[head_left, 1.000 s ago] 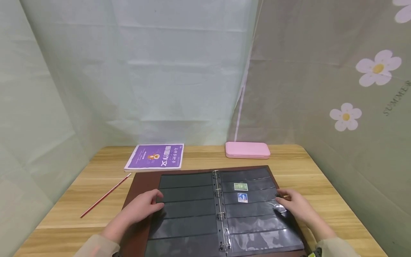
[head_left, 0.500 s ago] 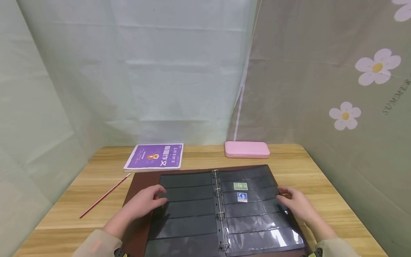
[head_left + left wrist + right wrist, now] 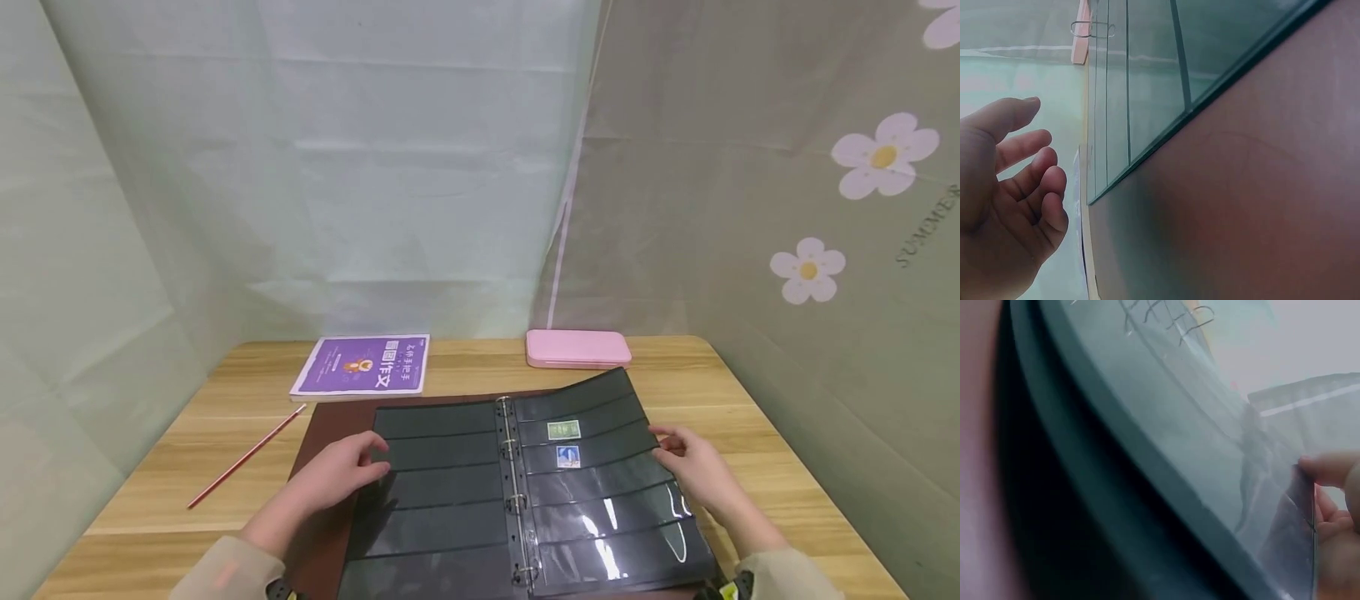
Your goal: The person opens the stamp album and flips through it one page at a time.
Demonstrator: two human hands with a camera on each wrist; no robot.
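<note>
A ring-bound stamp album (image 3: 322,433) with a brown cover lies spread on the table, its black pages divided into clear strip pockets. At its outer edge, my right hand (image 3: 696,467) pinches the right album page (image 3: 600,525) between thumb and fingers; the right wrist view shows the page edge (image 3: 1314,550) in that grip. The page's outer side is lifted and bends upward. Two stamps, one green (image 3: 564,430) and one blue (image 3: 568,457), sit in its upper pockets. Over the left page's outer edge hovers my left hand (image 3: 337,475), fingers loosely bent and holding nothing.
Behind the album lie a purple book (image 3: 363,367) at left and a pink pencil case (image 3: 577,349) at right. A red pencil (image 3: 247,456) lies left of the album on the wooden table (image 3: 150,492). Hanging cloth encloses the back and sides.
My right hand has raised the outer edge of the right page, which lay nearly flat before. My left hand has shifted slightly up and to the right.
</note>
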